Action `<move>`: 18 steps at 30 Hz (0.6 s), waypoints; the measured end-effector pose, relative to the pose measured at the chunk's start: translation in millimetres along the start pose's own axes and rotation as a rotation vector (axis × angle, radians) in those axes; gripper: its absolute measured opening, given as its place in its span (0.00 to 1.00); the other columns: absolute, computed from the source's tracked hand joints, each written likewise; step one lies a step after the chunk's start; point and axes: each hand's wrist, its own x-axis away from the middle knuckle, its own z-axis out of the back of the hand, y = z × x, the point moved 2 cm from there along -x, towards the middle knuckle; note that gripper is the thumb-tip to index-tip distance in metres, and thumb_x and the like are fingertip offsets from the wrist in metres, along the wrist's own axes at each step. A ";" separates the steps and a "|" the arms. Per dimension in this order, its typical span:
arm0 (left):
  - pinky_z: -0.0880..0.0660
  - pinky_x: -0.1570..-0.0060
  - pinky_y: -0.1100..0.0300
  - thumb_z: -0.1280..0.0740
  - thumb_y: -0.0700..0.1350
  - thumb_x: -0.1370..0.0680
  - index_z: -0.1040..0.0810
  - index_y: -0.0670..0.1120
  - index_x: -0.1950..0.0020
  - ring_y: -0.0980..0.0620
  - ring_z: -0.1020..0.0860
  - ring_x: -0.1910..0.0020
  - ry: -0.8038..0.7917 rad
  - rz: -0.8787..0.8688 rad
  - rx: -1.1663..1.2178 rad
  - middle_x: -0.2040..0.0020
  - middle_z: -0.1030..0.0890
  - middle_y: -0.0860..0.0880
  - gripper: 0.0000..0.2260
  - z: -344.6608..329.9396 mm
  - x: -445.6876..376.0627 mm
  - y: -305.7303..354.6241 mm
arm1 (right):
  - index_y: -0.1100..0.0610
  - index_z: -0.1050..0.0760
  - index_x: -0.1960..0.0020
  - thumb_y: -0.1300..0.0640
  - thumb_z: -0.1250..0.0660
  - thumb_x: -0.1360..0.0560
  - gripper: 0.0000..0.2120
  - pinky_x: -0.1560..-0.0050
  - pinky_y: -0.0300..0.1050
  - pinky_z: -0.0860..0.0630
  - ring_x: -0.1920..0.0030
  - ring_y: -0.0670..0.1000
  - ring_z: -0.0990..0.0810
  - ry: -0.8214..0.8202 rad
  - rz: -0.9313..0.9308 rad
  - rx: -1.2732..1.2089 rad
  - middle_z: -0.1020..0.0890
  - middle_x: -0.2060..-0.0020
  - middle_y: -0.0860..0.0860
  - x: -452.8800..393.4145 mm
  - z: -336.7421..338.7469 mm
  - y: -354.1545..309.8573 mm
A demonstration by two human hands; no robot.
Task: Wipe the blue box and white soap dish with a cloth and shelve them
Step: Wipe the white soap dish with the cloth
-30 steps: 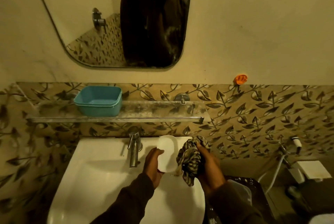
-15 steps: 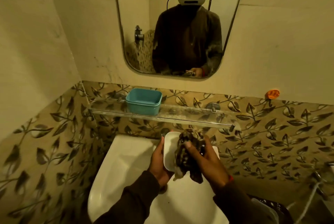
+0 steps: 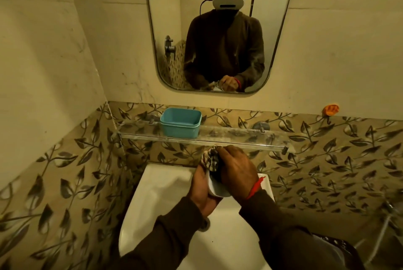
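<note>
The blue box (image 3: 180,122) stands open-topped on the left part of the glass shelf (image 3: 239,138). Below the shelf, over the sink, my left hand (image 3: 201,189) grips the white soap dish (image 3: 218,191) from its left side and holds it tilted on edge. My right hand (image 3: 236,170) presses a bunched patterned cloth (image 3: 210,159) into the dish. Only the dish's lower rim shows; the rest is hidden behind the cloth and my right hand.
A white sink (image 3: 165,200) lies under my hands. A mirror (image 3: 218,29) hangs above the shelf and reflects a person with a headset. An orange hook (image 3: 331,109) sticks to the wall at the right. Leaf-patterned tiles surround the sink.
The view has tilted up and turned left, so the mirror fills more of the frame. My right hand has moved over the dish with the cloth, covering most of it.
</note>
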 end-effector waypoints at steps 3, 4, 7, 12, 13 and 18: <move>0.22 0.38 0.45 0.39 0.60 0.21 0.17 0.44 0.37 0.41 0.19 0.38 -0.045 0.015 0.022 0.36 0.18 0.37 0.24 -1.3 4.1 10.6 | 0.61 0.21 0.44 0.59 0.22 0.38 0.23 0.51 0.60 0.23 0.48 0.64 0.21 -0.051 0.185 -0.064 0.18 0.47 0.60 0.8 16.1 2.4; 0.25 0.35 0.44 0.38 0.61 0.22 0.19 0.44 0.34 0.40 0.21 0.35 -0.059 0.014 0.011 0.35 0.20 0.36 0.26 0.1 5.1 14.5 | 0.60 0.21 0.45 0.60 0.23 0.38 0.22 0.49 0.59 0.24 0.46 0.63 0.22 -0.097 0.239 -0.095 0.18 0.45 0.59 2.3 19.3 1.6; 0.30 0.31 0.42 0.39 0.61 0.21 0.25 0.49 0.28 0.39 0.22 0.35 -0.140 0.000 -0.101 0.34 0.21 0.36 0.26 2.1 7.5 22.4 | 0.53 0.21 0.45 0.62 0.31 0.33 0.16 0.44 0.55 0.29 0.41 0.56 0.26 -0.290 0.341 -0.229 0.18 0.44 0.52 14.8 21.8 -5.3; 0.32 0.29 0.44 0.41 0.62 0.19 0.20 0.46 0.33 0.40 0.22 0.36 -0.161 0.073 -0.091 0.35 0.19 0.38 0.25 -3.8 10.9 15.3 | 0.50 0.30 0.39 0.59 0.35 0.28 0.18 0.51 0.50 0.23 0.49 0.55 0.22 -0.261 0.320 -0.217 0.19 0.49 0.54 10.2 33.5 -1.0; 0.29 0.32 0.44 0.40 0.62 0.19 0.19 0.45 0.34 0.41 0.21 0.38 -0.152 0.060 -0.091 0.37 0.19 0.38 0.26 -7.0 11.1 15.4 | 0.52 0.30 0.39 0.58 0.35 0.27 0.17 0.54 0.49 0.22 0.52 0.56 0.21 -0.202 0.300 -0.198 0.19 0.51 0.56 5.5 38.2 1.4; 0.20 0.52 0.49 0.41 0.63 0.20 0.17 0.47 0.38 0.44 0.16 0.48 -0.141 -0.010 -0.117 0.43 0.15 0.40 0.25 -30.0 9.2 19.1 | 0.62 0.21 0.47 0.64 0.28 0.32 0.14 0.56 0.56 0.20 0.54 0.62 0.20 0.034 0.221 0.051 0.17 0.55 0.60 -10.2 48.8 17.0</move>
